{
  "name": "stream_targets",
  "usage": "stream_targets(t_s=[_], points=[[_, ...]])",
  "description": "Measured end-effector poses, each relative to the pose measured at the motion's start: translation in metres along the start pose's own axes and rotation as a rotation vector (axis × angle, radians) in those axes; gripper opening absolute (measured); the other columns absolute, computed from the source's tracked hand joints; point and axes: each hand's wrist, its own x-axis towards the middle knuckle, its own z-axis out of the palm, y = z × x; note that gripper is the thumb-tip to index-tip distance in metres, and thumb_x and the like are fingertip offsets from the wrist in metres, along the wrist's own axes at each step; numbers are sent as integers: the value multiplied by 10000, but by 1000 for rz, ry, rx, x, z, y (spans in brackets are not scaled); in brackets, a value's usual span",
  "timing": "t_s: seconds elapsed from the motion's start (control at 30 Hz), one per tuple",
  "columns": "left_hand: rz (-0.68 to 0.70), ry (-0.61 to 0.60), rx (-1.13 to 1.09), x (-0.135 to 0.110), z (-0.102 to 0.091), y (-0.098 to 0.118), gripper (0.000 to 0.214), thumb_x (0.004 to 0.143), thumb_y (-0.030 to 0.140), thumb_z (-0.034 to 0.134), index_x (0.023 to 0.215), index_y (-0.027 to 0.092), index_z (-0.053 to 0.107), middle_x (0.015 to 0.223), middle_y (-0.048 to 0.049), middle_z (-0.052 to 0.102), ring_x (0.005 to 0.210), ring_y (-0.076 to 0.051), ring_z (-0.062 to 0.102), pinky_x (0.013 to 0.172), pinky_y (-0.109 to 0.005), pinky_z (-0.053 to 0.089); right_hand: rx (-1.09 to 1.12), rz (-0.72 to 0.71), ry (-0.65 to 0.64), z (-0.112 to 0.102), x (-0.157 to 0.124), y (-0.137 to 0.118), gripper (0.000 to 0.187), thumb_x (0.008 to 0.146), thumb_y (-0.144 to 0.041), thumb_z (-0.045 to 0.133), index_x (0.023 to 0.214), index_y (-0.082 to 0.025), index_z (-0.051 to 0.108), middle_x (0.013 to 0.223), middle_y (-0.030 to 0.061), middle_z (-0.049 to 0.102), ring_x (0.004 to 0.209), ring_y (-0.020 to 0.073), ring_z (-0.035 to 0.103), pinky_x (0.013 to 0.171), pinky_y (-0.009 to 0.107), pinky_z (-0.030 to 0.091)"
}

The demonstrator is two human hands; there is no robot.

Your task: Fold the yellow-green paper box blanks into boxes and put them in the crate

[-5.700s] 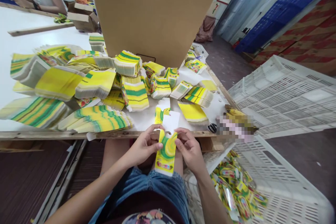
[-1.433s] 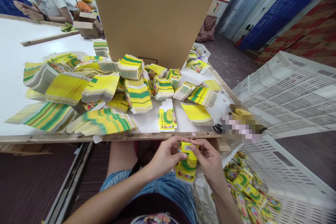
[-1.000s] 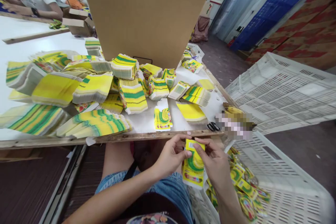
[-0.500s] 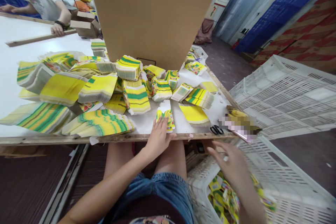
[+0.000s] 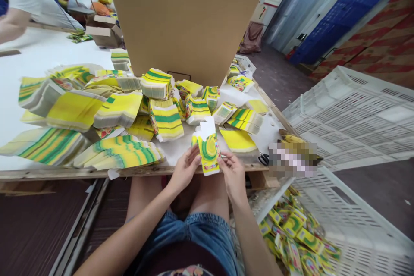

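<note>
Both my hands hold one flat yellow and green carton blank with white flaps just above the front edge of the table. My left hand pinches its left side. My right hand grips its lower right corner. Behind it, stacks of the same flat blanks cover the white tabletop. A white crate at my right knee holds several folded yellow boxes.
A tall brown cardboard sheet stands at the back of the table. Black scissors lie near the right front corner. A second white crate stands to the right. Another person's arm shows at far left.
My right hand came back from the crate without the folded box. My left hand lifted a fresh flat blank off the small pile, and both hands now hold it.
</note>
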Motion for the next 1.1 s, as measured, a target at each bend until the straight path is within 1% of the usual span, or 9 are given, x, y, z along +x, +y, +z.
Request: stream_targets(t_s=[0.13,0.27,0.33,0.5,0.63,0.77,0.83,0.97,1.1], points=[[-100,-184,-298,-11,6,10,657,846,622,491,1259,119,575,1259,-195,632,1211,-341,561,1034,-473,426,199,145,-88,0,-30,3,355,675,-457,748,891,-188,663,757,43,719,644,176,645,613,302,510],[-171,-274,-613,-22,4,16,618,728,518,719,1218,155,623,1257,-168,641,1206,-324,564,1054,-417,405,298,227,-110,2,-44,7,303,686,-438,768,835,-183,699,692,10,696,444,81,495,429,210,385],[-174,-245,-630,-24,3,19,550,721,453,753,1170,150,655,1206,-157,674,1166,-306,595,1048,-397,407,321,229,-122,2,-46,6,273,689,-415,780,820,-188,704,718,3,701,467,74,500,443,198,389],[-260,-83,-582,-22,3,22,479,683,477,772,981,109,704,954,-138,750,944,-285,691,868,-375,523,304,191,-176,3,-53,-2,244,728,-394,767,853,-191,714,804,22,729,713,163,644,713,292,519],[-277,40,-502,-22,7,15,394,710,467,747,887,122,676,822,-88,751,801,-229,706,724,-304,546,204,150,-151,5,-61,-5,227,749,-377,749,826,-169,702,735,25,715,674,182,641,685,312,525],[-218,112,-417,-27,7,14,432,738,370,750,1069,169,557,865,-52,746,799,-193,698,707,-261,524,33,46,-89,6,-64,-4,215,795,-389,696,823,-180,653,763,40,702,684,187,637,661,304,529],[-168,116,-357,-31,5,19,549,766,323,731,1207,220,420,902,-43,741,803,-189,698,696,-260,518,60,7,-127,5,-62,-7,266,784,-361,713,977,-202,622,868,51,711,734,193,654,694,311,538],[-129,-77,-325,-39,-3,36,568,842,280,649,1312,227,336,1002,-83,716,921,-203,677,780,-286,510,191,-42,-288,-4,-53,-18,511,823,-324,680,1284,-265,466,1034,59,692,922,204,661,835,334,524],[-209,-245,-389,-42,-11,47,460,791,231,709,1180,200,465,957,-63,701,851,-176,671,759,-268,511,116,-59,-449,-17,-46,-29,234,865,-333,629,1074,-234,594,896,28,670,803,173,639,725,265,511]])
